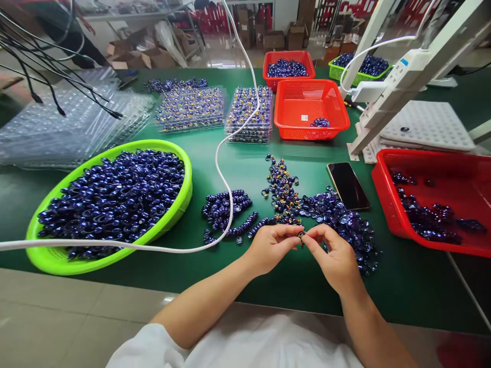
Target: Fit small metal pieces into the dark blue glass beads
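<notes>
Both hands meet near the table's front edge, thumbs and forefingers pinched around one small dark piece (302, 236). My left hand (270, 248) holds it from the left, and my right hand (333, 255) from the right. Just beyond the fingers lies a heap of small dark blue and gold pieces (282, 186). Loose shiny blue parts (345, 225) spread behind and beside my right hand. Rows of stacked dark blue rings (226, 209) lie to the left of my left hand. The held piece is too small to make out in detail.
A green basket (186, 199) full of blue rings is at left. Red baskets (312, 130) (391, 209) stand behind and at right. Filled clear trays (192, 110), a phone (348, 185) and a metal post (418, 76) are on the table (192, 286). A white cable (218, 158) hangs across.
</notes>
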`<state>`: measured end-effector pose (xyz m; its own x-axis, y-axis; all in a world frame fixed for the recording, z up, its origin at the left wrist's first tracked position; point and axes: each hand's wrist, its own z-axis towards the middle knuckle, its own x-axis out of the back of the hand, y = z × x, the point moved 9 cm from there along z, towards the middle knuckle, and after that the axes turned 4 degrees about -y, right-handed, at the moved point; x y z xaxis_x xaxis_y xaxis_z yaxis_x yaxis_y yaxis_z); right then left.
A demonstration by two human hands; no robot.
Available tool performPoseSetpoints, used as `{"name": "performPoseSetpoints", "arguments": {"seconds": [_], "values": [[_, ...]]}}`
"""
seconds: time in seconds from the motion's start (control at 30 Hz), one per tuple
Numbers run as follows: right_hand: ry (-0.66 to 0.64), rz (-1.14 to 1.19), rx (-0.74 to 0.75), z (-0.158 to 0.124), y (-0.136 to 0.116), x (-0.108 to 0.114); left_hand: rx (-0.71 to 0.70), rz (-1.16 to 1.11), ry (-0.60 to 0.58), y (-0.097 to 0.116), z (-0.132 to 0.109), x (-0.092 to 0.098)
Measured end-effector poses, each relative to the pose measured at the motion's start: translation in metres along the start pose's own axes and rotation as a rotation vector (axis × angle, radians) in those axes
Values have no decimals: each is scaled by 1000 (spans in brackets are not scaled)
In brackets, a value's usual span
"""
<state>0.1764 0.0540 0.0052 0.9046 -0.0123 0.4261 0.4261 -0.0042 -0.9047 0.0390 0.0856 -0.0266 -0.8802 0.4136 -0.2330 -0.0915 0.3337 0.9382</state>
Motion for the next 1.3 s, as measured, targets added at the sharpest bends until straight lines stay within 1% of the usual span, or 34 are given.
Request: {"name": "performPoseSetpoints", "arguments": {"seconds": [0.07,0.13,0.23,0.3,0.37,0.47,0.53,0.67,0.77,0.83,0.93,1.1,1.3], "values": [[-22,69,-77,0,12,-1,-5,16,15,-1,-1,0],[-54,128,-111,1,20,-5,4,12,29,-1,-1,0],[-94,190,-101,1,22,-7,24,-18,23,0,0,-1],[-106,202,-59,0,16,-7,29,-58,4,2,1,-1],[-113,186,34,-2,4,-6,35,-94,-6,3,2,2],[-141,131,255,-8,-21,-6,57,-142,4,2,3,6],[-141,71,375,-13,-33,-7,79,-194,19,0,3,8],[-51,-101,515,-17,-44,-6,141,-290,39,-6,3,8],[-25,-249,599,-20,-49,-13,172,-351,38,-8,3,6],[-5,-328,622,-20,-51,-18,182,-384,43,-10,3,5],[29,-367,627,-20,-51,-21,190,-412,55,-12,3,6],[16,-337,649,-20,-51,-21,206,-449,46,-14,5,6],[-36,-246,612,-16,-47,-19,226,-467,19,-17,6,5]]}}
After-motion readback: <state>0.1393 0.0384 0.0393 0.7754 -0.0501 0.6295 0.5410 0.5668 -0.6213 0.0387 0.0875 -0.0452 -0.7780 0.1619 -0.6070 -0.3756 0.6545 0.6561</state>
